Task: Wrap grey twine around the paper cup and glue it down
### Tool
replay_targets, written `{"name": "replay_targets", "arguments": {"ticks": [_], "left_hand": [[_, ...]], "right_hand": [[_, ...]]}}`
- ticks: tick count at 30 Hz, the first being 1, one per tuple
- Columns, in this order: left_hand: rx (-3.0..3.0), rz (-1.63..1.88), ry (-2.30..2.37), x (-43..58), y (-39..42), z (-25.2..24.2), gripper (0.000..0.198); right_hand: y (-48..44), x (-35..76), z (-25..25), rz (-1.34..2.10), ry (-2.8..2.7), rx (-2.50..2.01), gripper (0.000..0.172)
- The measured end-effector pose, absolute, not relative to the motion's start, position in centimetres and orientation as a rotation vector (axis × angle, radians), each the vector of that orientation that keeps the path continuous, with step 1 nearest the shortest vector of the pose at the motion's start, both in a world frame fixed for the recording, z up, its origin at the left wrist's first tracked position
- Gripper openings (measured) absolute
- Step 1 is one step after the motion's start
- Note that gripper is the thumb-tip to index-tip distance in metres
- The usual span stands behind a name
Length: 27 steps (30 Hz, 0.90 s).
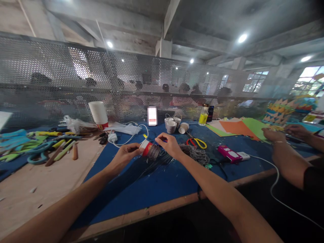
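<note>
My left hand (130, 152) grips the white rim end of a paper cup (145, 145), which lies tilted on its side above the blue mat. Grey cord is wound round the cup's other end, and a red printed band shows between. My right hand (170, 145) is just right of the cup, its thumb and forefinger pinched together; what they hold is too small to make out. Under and beside the right wrist lies a loose bundle of grey cord (196, 153). Scissors (199, 143) with yellow and red handles rest behind the bundle.
Several small cord-wrapped cups (171, 126) stand behind my hands. A stack of paper cups (98, 113), a white cable (148, 130) and cutting tools (42, 152) are leftward. Rightward are a jar (203, 114), a magenta box (229, 154), coloured paper (238, 129) and a co-worker's hands (274, 134).
</note>
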<state>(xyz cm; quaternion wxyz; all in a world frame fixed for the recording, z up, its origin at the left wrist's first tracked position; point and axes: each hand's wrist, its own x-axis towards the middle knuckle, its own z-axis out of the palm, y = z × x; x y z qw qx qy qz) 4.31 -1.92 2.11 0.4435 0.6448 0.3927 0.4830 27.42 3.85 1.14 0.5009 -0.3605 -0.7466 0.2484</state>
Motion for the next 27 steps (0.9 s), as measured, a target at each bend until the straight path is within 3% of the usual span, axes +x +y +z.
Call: {"name": "replay_targets", "arguments": {"ticks": [27], "left_hand": [[1.614, 1.193, 0.938, 4.1, -1.8, 1.7, 0.022]], "right_hand": [[5.0, 27.4, 0.3, 0.805, -1.851, -0.886, 0.024]]}}
